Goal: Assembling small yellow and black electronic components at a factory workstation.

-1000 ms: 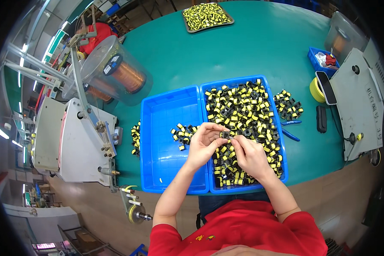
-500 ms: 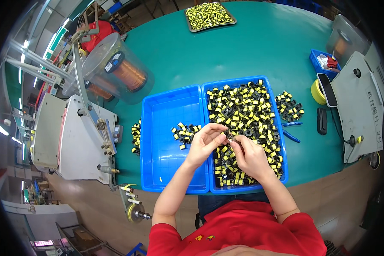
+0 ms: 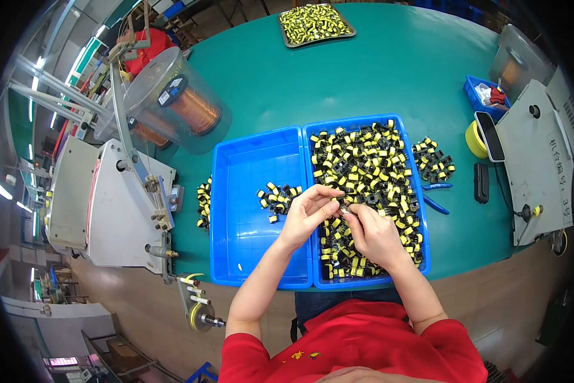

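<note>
My left hand (image 3: pixel 309 214) is closed in a pinch over the right-hand blue bin, thumb and fingertips on a small transformer coil mostly hidden by the fingers. My right hand (image 3: pixel 373 235) meets it from the other side, its thumb and forefinger pinched at the same small part. Below both hands the right blue bin (image 3: pixel 425 255) is heaped with black coils wrapped in yellow tape (image 3: pixel 363 156). In the left blue bin (image 3: pixel 236 210), beside my left wrist, lies a small cluster of the same coils (image 3: pixel 277 199).
More coils lie on the green table (image 3: pixel 268 83) outside both bins. Blue-handled nippers (image 3: pixel 435 198) rest right of the bins, near a black case (image 3: pixel 481 182) and a phone (image 3: pixel 489 135). A winding machine (image 3: pixel 124 210) and copper wire spools (image 3: pixel 196 110) stand left; a full tray (image 3: pixel 316 25) sits far back.
Both hands stay over the right bin with almost the same pinch. My right hand's fingers have shifted very slightly at the small part.
</note>
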The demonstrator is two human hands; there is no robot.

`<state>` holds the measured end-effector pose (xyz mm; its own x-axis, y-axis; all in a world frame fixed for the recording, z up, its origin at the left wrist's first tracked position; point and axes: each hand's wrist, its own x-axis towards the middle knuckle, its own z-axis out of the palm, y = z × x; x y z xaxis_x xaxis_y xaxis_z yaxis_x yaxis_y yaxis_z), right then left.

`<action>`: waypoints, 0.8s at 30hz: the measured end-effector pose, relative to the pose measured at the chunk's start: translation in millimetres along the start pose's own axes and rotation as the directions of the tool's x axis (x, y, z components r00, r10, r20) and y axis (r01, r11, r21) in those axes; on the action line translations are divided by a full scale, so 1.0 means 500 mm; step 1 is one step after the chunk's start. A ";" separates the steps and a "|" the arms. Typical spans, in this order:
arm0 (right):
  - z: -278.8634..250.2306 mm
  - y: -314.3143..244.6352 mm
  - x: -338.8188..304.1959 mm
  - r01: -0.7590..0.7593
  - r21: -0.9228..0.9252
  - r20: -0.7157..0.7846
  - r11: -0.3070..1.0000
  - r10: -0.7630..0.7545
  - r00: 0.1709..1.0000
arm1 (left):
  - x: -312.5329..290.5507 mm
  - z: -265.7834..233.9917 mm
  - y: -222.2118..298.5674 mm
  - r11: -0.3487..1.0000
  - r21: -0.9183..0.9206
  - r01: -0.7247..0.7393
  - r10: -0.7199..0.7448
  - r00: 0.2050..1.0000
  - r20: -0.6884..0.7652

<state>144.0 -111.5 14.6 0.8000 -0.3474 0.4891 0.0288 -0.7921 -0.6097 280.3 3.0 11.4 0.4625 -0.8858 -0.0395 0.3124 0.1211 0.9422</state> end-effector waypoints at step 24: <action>-0.011 -0.002 -0.003 0.012 -0.104 0.073 0.995 -0.005 0.997 | -0.001 -0.003 -0.002 0.999 -0.041 0.017 -0.015 0.999 0.051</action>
<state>139.3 -113.0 17.8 0.8416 -0.3059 0.4450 -0.0238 -0.8443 -0.5354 281.1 4.0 10.1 0.4148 -0.9092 -0.0368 0.3538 0.1239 0.9271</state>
